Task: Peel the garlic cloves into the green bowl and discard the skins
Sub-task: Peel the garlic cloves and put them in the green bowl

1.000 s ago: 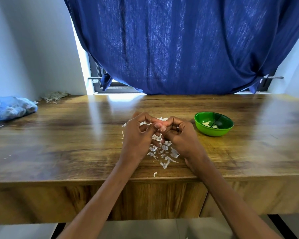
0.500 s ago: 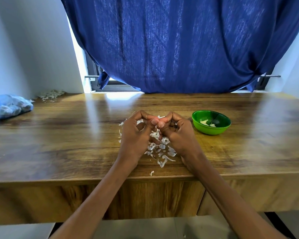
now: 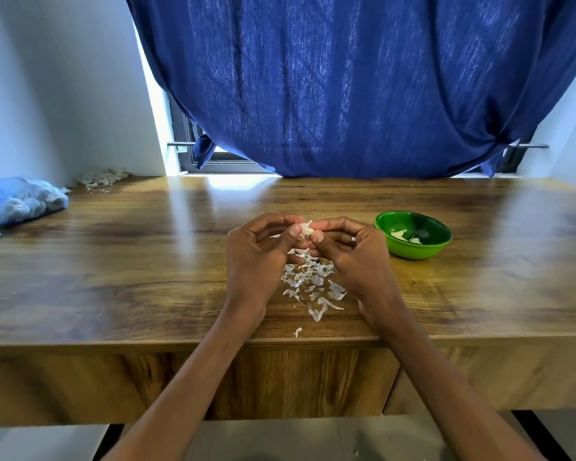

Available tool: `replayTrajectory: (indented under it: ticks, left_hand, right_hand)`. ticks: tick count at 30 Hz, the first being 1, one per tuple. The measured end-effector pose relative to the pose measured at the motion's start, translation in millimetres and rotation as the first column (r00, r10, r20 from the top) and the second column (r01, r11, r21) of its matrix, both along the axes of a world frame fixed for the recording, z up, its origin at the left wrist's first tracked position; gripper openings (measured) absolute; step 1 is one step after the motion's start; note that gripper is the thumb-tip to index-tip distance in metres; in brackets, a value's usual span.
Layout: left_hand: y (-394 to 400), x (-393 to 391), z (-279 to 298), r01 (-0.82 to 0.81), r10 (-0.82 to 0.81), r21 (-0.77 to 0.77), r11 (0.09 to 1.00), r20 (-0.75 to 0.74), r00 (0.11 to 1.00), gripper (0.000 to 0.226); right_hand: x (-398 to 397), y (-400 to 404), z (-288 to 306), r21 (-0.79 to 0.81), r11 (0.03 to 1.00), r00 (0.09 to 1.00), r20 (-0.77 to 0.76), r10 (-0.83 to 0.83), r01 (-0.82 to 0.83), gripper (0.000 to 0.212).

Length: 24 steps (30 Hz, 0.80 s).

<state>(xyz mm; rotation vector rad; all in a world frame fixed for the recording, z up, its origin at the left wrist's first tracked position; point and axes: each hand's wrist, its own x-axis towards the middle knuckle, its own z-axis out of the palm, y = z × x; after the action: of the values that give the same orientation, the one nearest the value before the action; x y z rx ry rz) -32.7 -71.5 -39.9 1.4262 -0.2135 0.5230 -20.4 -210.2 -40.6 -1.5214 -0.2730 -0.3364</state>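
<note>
Both hands have lifted a little; left hand (image 3: 256,257) and right hand (image 3: 353,257) pinch a garlic clove (image 3: 306,228) over skins (image 3: 313,281) on the wooden table (image 3: 147,261), near the green bowl (image 3: 413,239), blue curtain (image 3: 346,84) behind

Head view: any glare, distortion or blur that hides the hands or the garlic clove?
Head view: window glare streaks the table behind the work, wide-angle bending curves the table edge, and the left hand, right hand and garlic clove they pinch stay sharp.
</note>
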Motion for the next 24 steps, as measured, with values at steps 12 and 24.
replayTrajectory:
  ticks: [12,24]
  left_hand:
    - [3.3,-0.5,0.8,0.147,-0.151,-0.088,0.985,-0.050,0.987,0.007]
    - [8.9,-2.3,1.6,0.237,-0.251,-0.130,0.963,-0.100,0.963,0.021]
  right_hand:
    - [-0.1,-0.6,1.5,-0.104,0.992,0.990,0.111,0.085,-0.073,0.009]
    - [-2.9,-1.1,2.4,-0.160,0.972,0.982,0.045,0.182,-0.173,0.008]
